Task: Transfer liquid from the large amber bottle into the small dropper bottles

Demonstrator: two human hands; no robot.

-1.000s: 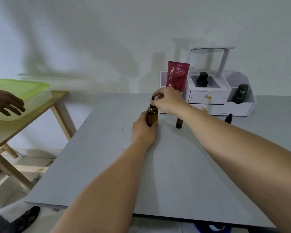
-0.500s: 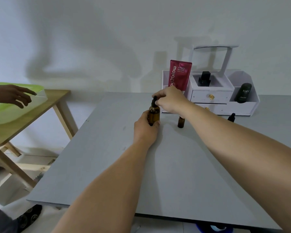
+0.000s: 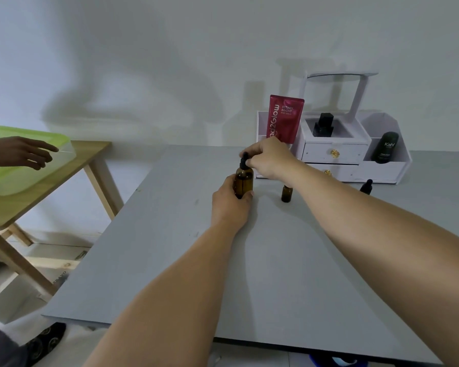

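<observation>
The large amber bottle point(image 3: 244, 181) stands upright on the grey table point(image 3: 276, 260). My left hand point(image 3: 229, 205) wraps its lower body from the near side. My right hand point(image 3: 269, 161) pinches the black dropper cap point(image 3: 243, 160) on the bottle's neck. A small amber dropper bottle point(image 3: 286, 193) with no cap stands just right of it, under my right wrist. Another small dropper bottle with a black cap point(image 3: 366, 186) stands farther right, partly hidden by my right forearm.
A white drawer organiser point(image 3: 337, 154) at the table's back holds a red tube point(image 3: 284, 117) and two black bottles. At left, a wooden side table point(image 3: 37, 197) carries a green-lidded box point(image 3: 16, 165), with another person's hand point(image 3: 19, 152) over it.
My hands keep their hold on the bottle and cap. The other person's hand at left has shifted right across the green box. The view has drifted slightly.
</observation>
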